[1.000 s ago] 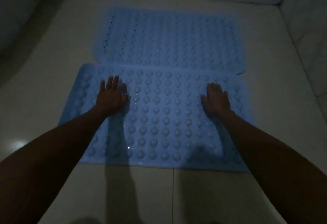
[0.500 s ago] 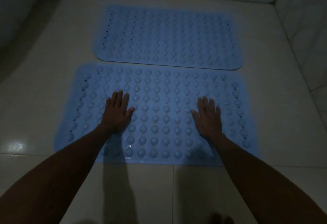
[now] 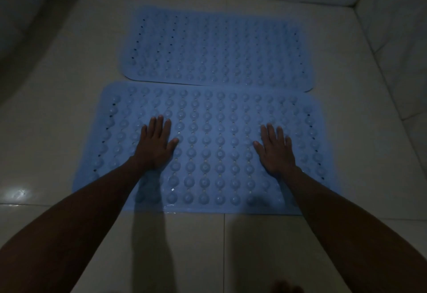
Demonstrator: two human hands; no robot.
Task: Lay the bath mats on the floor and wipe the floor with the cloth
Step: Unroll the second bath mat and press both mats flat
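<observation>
Two blue rubber bath mats with rows of round suction cups lie flat on the white tiled floor [image 3: 69, 112]. The far mat [image 3: 215, 47] sits just behind the near mat [image 3: 212, 154], and their long edges almost touch. My left hand [image 3: 154, 144] presses flat on the left half of the near mat with its fingers straight. On the right half, my right hand [image 3: 276, 149] lies palm down in the same way. No cloth is in view.
Tiled walls [image 3: 392, 38] close the floor at the back and on the right. A dark curved fixture [image 3: 23, 26] stands at the far left. Bare tiles stretch in front of the near mat, and toes [image 3: 286, 287] show at the bottom edge.
Both hands have slid back toward me over the near mat, from near its far edge to its middle. The near mat now lies flat, apart from the far mat's edge.
</observation>
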